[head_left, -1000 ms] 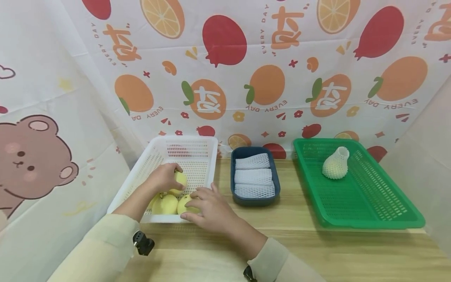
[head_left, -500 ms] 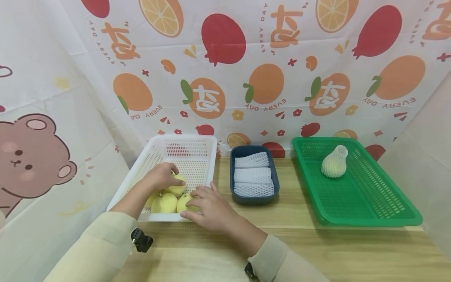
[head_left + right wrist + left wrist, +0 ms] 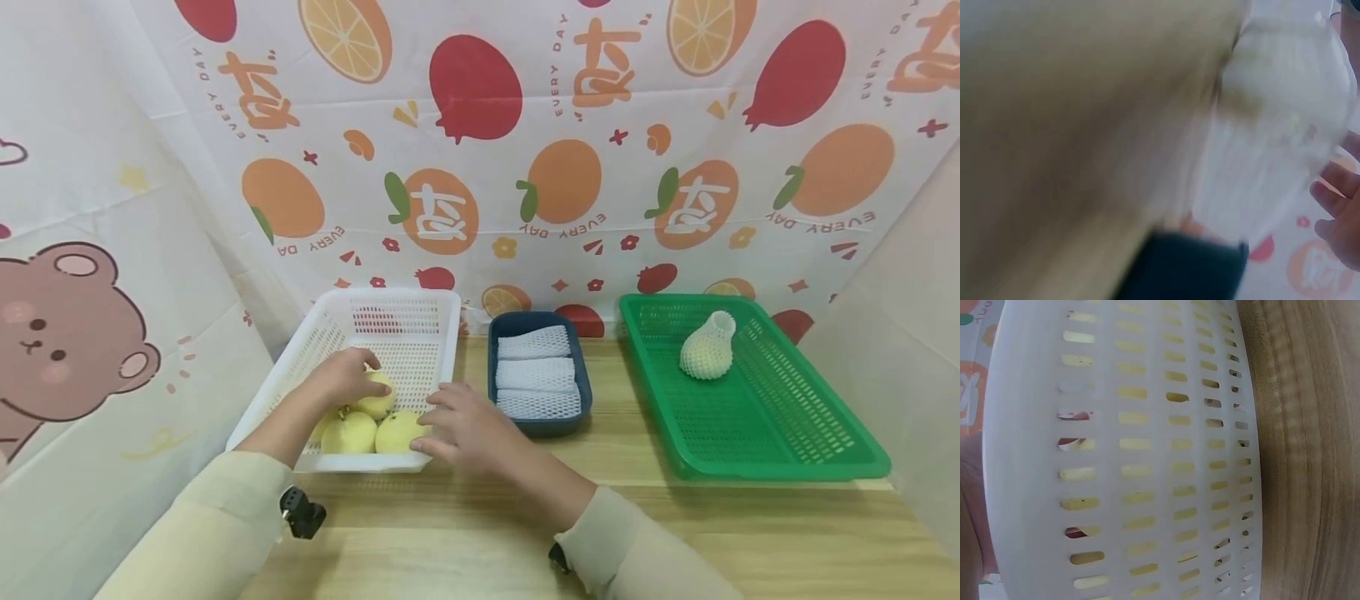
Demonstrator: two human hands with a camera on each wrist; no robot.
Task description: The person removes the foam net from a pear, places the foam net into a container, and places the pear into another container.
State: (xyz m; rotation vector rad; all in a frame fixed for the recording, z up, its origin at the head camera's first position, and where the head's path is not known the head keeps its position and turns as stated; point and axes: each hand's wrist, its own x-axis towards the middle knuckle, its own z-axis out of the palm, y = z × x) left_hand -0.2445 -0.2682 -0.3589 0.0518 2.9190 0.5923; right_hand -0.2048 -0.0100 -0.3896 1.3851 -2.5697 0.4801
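Inside the white slotted basket (image 3: pixel 442 350), several smooth yellow pears lie gathered at the near end. My left hand (image 3: pixel 343 379) reaches in from the left and holds one yellow pear (image 3: pixel 375 406), its fingers and thumb curled over the top and side. Two more pears sit in front of it, a left one (image 3: pixel 349 433) and a right one (image 3: pixel 397 432). Just beyond the basket's right rim, my right hand (image 3: pixel 476 429) hovers with loosely spread fingers and nothing in them. In the left wrist view the basket wall (image 3: pixel 1029 487) hides most of the pears; yellow shows through its slots.
A dark blue tray (image 3: pixel 551 428) with several white foam net sleeves (image 3: pixel 537 375) stands right of the basket. Farther right, a green basket (image 3: pixel 750 433) holds one pear in a foam net (image 3: pixel 707 348). A fruit-printed cloth (image 3: pixel 480 200) hangs behind the wooden table (image 3: pixel 420 533).
My right hand has left the right-hand pear and moved right, over the basket's rim. The pear under my left hand has come slightly down and left, beside the others.
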